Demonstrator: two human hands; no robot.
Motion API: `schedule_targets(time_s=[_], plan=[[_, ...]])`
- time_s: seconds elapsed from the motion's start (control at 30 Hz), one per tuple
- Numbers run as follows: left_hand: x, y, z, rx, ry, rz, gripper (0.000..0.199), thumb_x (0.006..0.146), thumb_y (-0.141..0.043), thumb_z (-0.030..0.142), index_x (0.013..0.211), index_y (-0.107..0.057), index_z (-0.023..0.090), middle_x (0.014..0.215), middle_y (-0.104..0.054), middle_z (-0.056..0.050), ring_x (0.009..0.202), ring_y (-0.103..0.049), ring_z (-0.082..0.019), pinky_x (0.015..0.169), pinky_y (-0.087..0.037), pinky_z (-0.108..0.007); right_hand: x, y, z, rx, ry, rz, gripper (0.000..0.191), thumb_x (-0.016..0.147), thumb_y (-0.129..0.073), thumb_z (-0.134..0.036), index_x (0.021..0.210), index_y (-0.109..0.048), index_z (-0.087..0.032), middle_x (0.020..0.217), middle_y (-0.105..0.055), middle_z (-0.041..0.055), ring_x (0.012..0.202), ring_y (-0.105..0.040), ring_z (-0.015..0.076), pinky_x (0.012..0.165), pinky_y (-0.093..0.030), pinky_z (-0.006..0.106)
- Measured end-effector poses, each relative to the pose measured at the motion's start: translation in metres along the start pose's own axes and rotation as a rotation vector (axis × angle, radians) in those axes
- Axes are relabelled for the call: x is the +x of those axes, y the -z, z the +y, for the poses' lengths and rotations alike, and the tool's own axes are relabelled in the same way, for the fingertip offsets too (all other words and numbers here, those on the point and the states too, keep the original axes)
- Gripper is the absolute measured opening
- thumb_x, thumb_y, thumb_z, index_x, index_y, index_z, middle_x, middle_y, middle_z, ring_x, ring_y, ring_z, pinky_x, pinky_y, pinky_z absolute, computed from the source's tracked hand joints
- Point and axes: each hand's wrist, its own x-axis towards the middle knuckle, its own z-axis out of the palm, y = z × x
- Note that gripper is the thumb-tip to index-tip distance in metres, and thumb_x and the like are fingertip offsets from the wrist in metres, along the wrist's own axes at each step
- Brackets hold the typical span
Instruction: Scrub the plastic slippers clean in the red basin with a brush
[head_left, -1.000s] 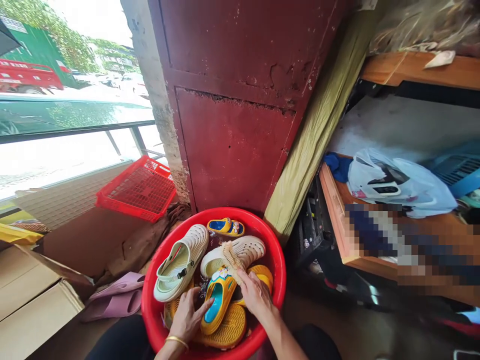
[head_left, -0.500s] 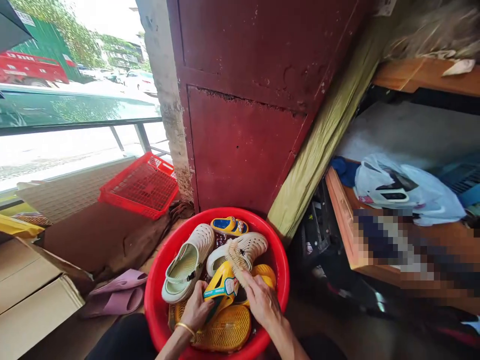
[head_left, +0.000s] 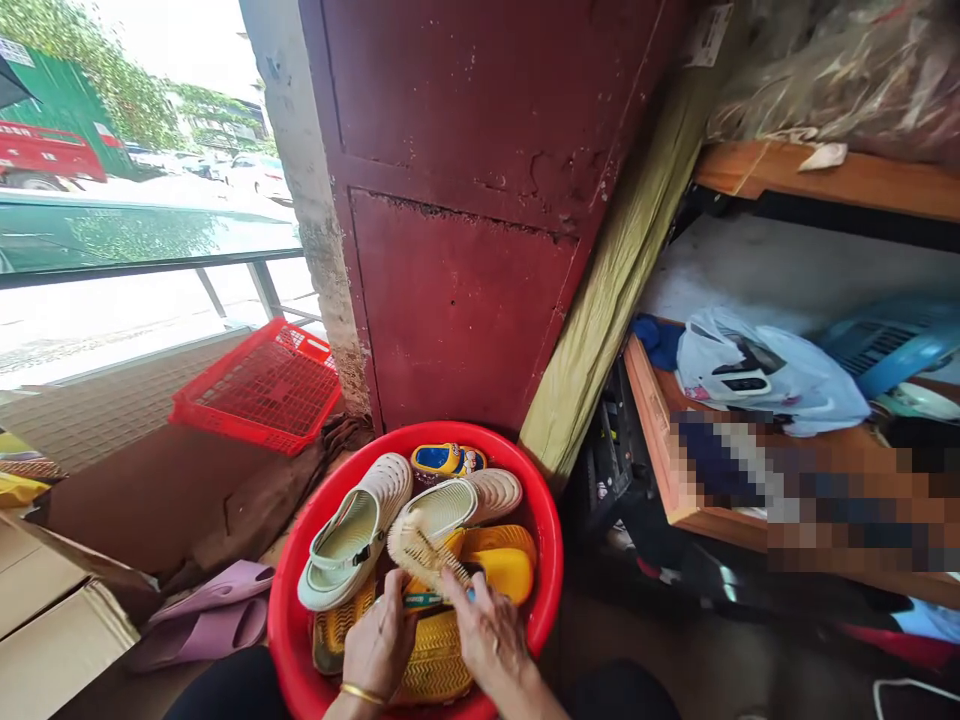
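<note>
My left hand (head_left: 377,638), with a gold bangle at the wrist, grips a small yellow slipper (head_left: 422,601) with a teal band, partly hidden by the brush and my fingers. In my right hand (head_left: 489,628) is a pale-bristled scrub brush (head_left: 414,548), its bristles lying across the slipper. Both hands are over a red basin (head_left: 553,560). Around them in it lie a pale green clog (head_left: 337,555), a second pale clog (head_left: 491,497), a yellow and blue child's clog (head_left: 448,460), a yellow slipper (head_left: 510,570) and yellow soles (head_left: 439,655).
Purple slippers (head_left: 202,625) lie left of the basin, beside cardboard (head_left: 60,610). A red plastic crate (head_left: 262,385) rests behind them. A dark red metal door (head_left: 457,300) stands close behind the basin. On the right is a wooden shelf (head_left: 660,450) with a plastic bag (head_left: 765,375).
The brush has swung left and down over the yellow slipper, with my right hand nearer my left. The view has shifted, so the basin appears slightly further left.
</note>
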Motion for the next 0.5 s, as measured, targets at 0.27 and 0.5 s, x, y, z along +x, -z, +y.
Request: schedule_targets(time_s=[0.27,0.5], plan=[[0.020,0.017,-0.004,-0.585,0.171,0.150,0.041,0.073,-0.069,0.042,0.109,-0.064,0.024,0.106,-0.083,-0.009,0.098,-0.078,-0.033,0.082,-0.061,-0.039,0.013,-0.004,0.045,0.324,-0.164,0.314,0.050,0.106,-0.033,-0.024,0.148,-0.060,-0.023,0.129,-0.075,0.0124,0.115,-0.073,0.0256,0.098,-0.061,0.036],[0.059,0.044,0.036,-1.382,0.672,0.023,0.055,0.066,-0.085,0.041,0.115,-0.064,0.025,0.090,-0.080,-0.004,0.078,-0.078,-0.028,0.068,-0.060,-0.037,-0.003,-0.033,0.006,0.481,-0.063,0.255,0.056,0.100,-0.046,-0.030,0.155,-0.053,-0.026,0.134,-0.074,0.0109,0.115,-0.074,0.0279,0.096,-0.062,0.034]])
